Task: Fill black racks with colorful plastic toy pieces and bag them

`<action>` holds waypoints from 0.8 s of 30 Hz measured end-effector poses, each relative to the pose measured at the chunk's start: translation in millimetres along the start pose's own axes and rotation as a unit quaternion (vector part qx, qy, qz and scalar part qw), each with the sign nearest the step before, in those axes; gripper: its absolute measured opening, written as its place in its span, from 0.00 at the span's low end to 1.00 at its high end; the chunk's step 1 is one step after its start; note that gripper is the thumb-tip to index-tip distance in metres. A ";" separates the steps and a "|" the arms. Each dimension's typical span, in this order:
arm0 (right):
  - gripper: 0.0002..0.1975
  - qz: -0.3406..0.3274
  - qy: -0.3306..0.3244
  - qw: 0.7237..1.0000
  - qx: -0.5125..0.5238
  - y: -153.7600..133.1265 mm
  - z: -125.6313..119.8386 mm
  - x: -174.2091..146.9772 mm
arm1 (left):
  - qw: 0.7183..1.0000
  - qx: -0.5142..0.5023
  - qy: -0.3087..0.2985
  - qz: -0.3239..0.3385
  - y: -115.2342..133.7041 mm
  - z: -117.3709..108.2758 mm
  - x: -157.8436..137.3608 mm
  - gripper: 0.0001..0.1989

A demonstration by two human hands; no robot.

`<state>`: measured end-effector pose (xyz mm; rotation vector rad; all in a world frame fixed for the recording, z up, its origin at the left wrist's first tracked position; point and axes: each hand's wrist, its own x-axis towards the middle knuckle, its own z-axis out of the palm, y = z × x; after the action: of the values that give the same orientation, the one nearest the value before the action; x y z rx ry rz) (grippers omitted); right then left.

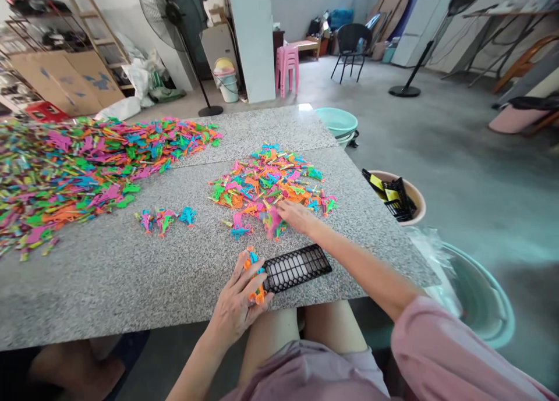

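Observation:
My left hand point(238, 299) is closed around a few small orange and blue plastic toys point(254, 270) at the left end of a black mesh basket point(299, 268). That basket lies near the table's front edge, with pale slots showing through its grid. At the near side of a loose heap of bright plastic toys point(262, 180), my right hand point(299, 216) has its fingers on a pink plastic toy point(273, 222), blurred by motion. The toys look pistol-shaped. To the left lies a short row of toys point(165, 219), apart from the heap.
A much larger toy pile point(96, 162) covers the left of the speckled stone table point(187, 290). Right of the table stand a pink tub with black baskets point(395, 197) and green basins point(480, 296). Another person's leg point(78, 366) shows at bottom left.

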<state>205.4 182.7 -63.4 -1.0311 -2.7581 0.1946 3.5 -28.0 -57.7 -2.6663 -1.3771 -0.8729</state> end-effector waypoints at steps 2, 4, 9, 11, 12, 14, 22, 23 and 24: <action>0.10 0.045 0.072 0.992 0.088 -11.2 4.3 -19.0 | 1.000 -0.006 -0.012 -0.006 0.7 -1.8 1.2 0.12; 0.05 0.128 0.110 0.962 0.217 -36.7 14.3 -48.3 | 0.999 -0.013 -0.029 -0.014 2.3 -4.1 2.1 0.12; 0.05 0.235 0.031 0.864 0.443 -118.1 46.2 -107.9 | 0.995 -0.032 -0.086 -0.031 5.2 -11.6 3.8 0.14; 0.05 0.235 0.018 0.883 0.406 -135.0 52.2 -112.8 | 0.994 -0.033 -0.097 -0.031 5.3 -13.7 3.9 0.14; 0.05 0.229 0.013 0.903 0.362 -138.9 52.2 -112.4 | 0.994 -0.031 -0.097 -0.030 5.3 -14.3 3.8 0.14; 0.05 0.210 -0.007 0.941 0.265 -141.2 46.7 -109.2 | 0.994 -0.030 -0.096 -0.033 5.7 -14.7 3.2 0.15; 0.11 0.131 -0.120 0.976 0.129 -164.1 23.1 -97.8 | 0.992 -0.085 -0.071 -0.057 7.3 -9.9 1.5 0.29; 0.12 0.122 -0.117 0.977 0.132 -165.4 25.6 -99.5 | 0.993 -0.083 -0.058 -0.054 5.7 -7.8 0.7 0.27; 0.13 0.106 -0.110 0.978 0.145 -162.8 28.4 -101.8 | 0.995 -0.075 -0.042 -0.050 3.5 -5.3 -0.5 0.23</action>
<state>171.2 -8.1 -73.7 -1.2841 -2.6851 0.7613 3.5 -32.0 -52.6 -2.7966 -1.5329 -0.9185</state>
